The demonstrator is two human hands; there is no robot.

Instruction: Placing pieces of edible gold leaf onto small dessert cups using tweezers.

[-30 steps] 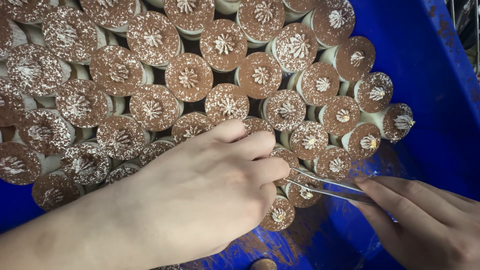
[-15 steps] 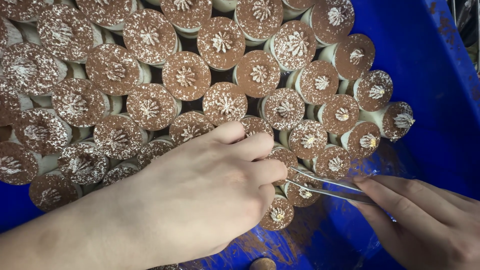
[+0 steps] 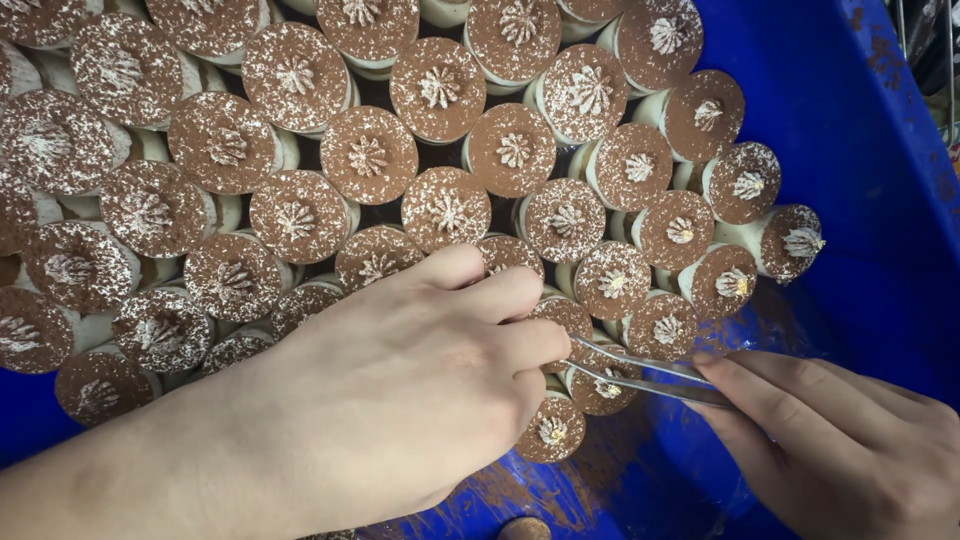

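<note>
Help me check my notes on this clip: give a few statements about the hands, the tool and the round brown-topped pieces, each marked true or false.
1. The right hand holds thin metal tweezers. True.
2. The left hand lies flat on the bare blue plastic tub. False: it rests on the round brown-topped white cylinders.
3. The tweezers' tips point toward the left hand's fingers. True.
4. The cylinders have plain green tops. False: brown, white-speckled, each with a small pale tuft.
5. Brown powder smears the tub wall near the hands. True.
</note>
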